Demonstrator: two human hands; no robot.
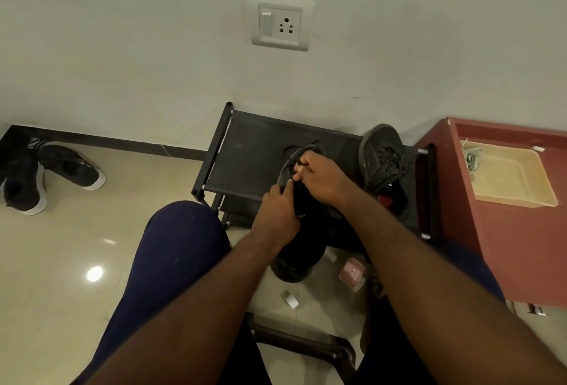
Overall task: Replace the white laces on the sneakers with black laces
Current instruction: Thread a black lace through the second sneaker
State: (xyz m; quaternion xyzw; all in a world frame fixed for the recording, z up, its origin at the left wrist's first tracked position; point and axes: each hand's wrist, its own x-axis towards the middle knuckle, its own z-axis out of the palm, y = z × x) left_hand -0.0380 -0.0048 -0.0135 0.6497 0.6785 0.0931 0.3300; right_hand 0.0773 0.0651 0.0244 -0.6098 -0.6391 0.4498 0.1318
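the black shoe rack (245,151) stands against the wall, and a black sneaker (302,249) is propped toe-down at its front edge, between the person's knees. both hands are working at its upper. the right hand (322,176) has its fingers curled, pinching a loop of black lace (291,160) above the eyelets. the left hand (277,209) is just below, thumb and forefinger closed on the same lace close to the shoe. this looks like threading the black lace through the upper eyelets, late in the task. the next move probably calls for pulling the lace snug and feeding its tip through the next hole, though the eyelets themselves are hidden by the fingers.

counted: one rack; one red-brown cabinet (506,246); one beige tray (515,200) on it, holding a pale tangle that may be the removed white laces (471,159); four sneakers in all, being the held one, a second black sneaker (379,151) lying on its side on the rack, already black-laced, and a white-soled pair (24,188) on the floor, well apart; one small pink object (352,271) on the floor.
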